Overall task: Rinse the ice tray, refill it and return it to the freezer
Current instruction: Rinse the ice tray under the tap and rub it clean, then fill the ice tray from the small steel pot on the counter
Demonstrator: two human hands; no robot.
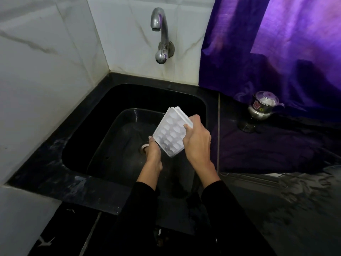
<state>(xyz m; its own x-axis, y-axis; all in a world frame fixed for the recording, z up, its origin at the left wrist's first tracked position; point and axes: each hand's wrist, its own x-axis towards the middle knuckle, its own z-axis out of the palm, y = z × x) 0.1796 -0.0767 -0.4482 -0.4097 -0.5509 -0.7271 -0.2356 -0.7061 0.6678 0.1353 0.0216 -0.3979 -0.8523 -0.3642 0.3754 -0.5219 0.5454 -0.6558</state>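
Observation:
A white ice tray (170, 133) with several rounded cells is tilted over the black sink (88, 130), its open side facing me. My left hand (154, 153) holds the tray's lower left corner from beneath. My right hand (196, 138) grips its right edge, thumb on the rim. The chrome tap (161, 34) stands on the tiled wall above the sink, and no water runs from it. The drain (144, 146) shows just left of my left hand.
A black stone counter (55, 174) surrounds the sink. A small steel pot with a lid (263, 106) stands on the counter at the right, under a purple curtain (276, 43). White marble tiles cover the walls at left and behind.

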